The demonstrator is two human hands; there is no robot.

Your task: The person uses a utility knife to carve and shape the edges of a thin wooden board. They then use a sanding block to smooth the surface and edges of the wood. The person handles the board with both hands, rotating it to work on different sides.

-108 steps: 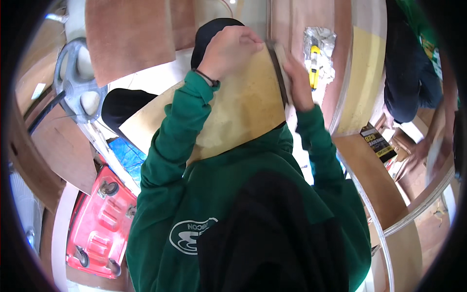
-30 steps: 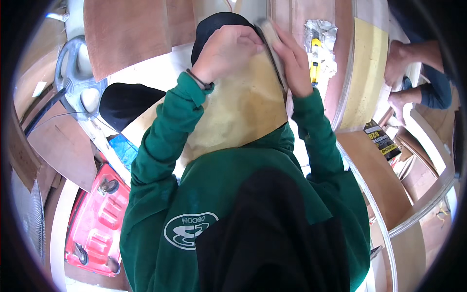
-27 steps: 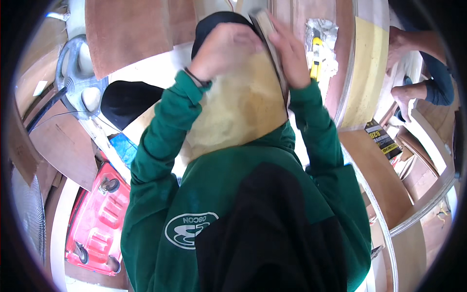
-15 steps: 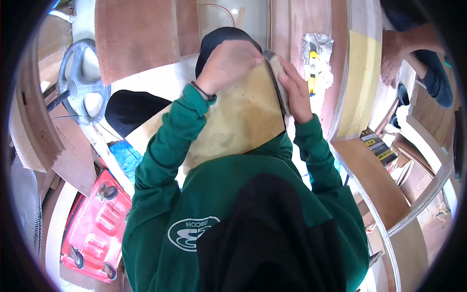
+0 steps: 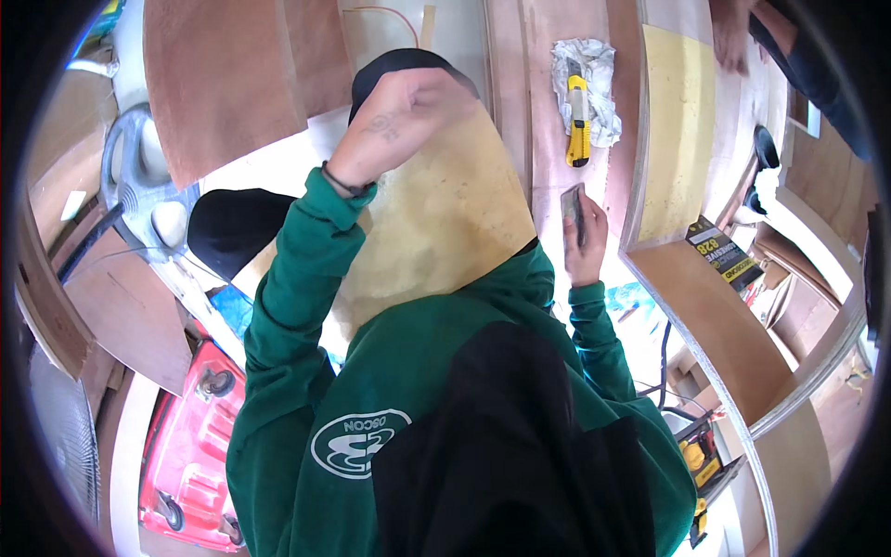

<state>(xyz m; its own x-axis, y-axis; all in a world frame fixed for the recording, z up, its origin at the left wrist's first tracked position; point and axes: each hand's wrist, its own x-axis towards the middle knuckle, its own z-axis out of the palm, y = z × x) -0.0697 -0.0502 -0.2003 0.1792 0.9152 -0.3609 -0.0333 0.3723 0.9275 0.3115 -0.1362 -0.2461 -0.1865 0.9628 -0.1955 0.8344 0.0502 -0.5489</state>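
Observation:
A tan, blotchy sheet [image 5: 445, 213] lies over my lap, its far end by my dark-clad knee. At that far end is my left hand [image 5: 404, 116], its fingers curled together and their tips blurred; whatever they pinch is hidden. Lower down, right of the sheet, my right hand [image 5: 587, 243] grips a small flat block [image 5: 573, 206] with a dark grey face, apart from the sheet. Beyond that hand, a yellow and black utility knife [image 5: 577, 121] rests on a crumpled white rag [image 5: 601, 84].
Reddish-brown wood panels [image 5: 227, 74] lie ahead on the left. A curved plywood frame [image 5: 696, 316] with a tan strip [image 5: 673, 121] stands at right. Another person's hand [image 5: 731, 37] is at the far right. A red wheeled tray [image 5: 200, 446] sits lower left.
My right hand has drawn the block away from the sheet's right edge, back toward me. My left hand has shifted slightly left, apart from the block. The view has moved a little to the right.

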